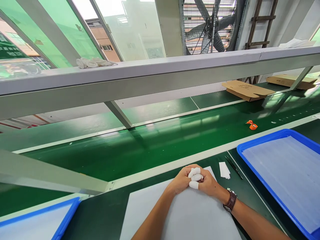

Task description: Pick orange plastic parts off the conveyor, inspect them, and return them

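My left hand [180,181] and my right hand [209,182] are clasped together above a white sheet [200,213] on the dark green bench. Their fingers are curled and pressed into each other. White finger cots [194,184] cover several fingertips, the right thumb's among them. Anything between the fingers is hidden. Just right of my hands lie small white paper slips [224,170] and dark, thin tweezers [233,167]. My right wrist wears a watch with a brown strap [232,200].
Blue trays lined with white stand at the right [282,193] and lower left [66,218]. Beyond the bench edge runs a green conveyor belt [155,143] with an orange object [252,126] on it. Cardboard boxes [247,89] lie behind. A raised shelf [150,75] on posts crosses ahead.
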A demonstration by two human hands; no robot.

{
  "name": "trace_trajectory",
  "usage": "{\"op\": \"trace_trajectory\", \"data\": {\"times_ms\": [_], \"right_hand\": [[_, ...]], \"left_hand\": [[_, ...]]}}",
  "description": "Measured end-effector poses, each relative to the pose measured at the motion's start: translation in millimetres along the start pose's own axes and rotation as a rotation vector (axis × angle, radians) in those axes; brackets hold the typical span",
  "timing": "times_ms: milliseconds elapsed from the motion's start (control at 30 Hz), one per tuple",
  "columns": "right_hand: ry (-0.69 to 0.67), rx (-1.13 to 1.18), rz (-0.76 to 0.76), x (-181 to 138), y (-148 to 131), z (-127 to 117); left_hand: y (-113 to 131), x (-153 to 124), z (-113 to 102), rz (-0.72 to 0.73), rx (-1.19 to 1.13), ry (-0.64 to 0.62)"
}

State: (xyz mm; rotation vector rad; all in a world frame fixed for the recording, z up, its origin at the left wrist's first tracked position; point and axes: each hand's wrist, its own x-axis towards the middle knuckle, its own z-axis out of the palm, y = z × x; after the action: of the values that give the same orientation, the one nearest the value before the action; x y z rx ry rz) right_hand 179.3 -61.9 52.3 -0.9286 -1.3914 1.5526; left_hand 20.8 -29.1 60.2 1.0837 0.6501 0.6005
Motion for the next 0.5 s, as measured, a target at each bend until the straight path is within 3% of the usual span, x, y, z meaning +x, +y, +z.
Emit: {"op": "trace_trajectory", "data": {"times_ms": [500], "right_hand": [[-0.001,-0.008,0.055,3.9,-0.7,1.3]], "left_hand": [[5.0,-0.4,4.7,-0.026,-0.083,0.006]]}}
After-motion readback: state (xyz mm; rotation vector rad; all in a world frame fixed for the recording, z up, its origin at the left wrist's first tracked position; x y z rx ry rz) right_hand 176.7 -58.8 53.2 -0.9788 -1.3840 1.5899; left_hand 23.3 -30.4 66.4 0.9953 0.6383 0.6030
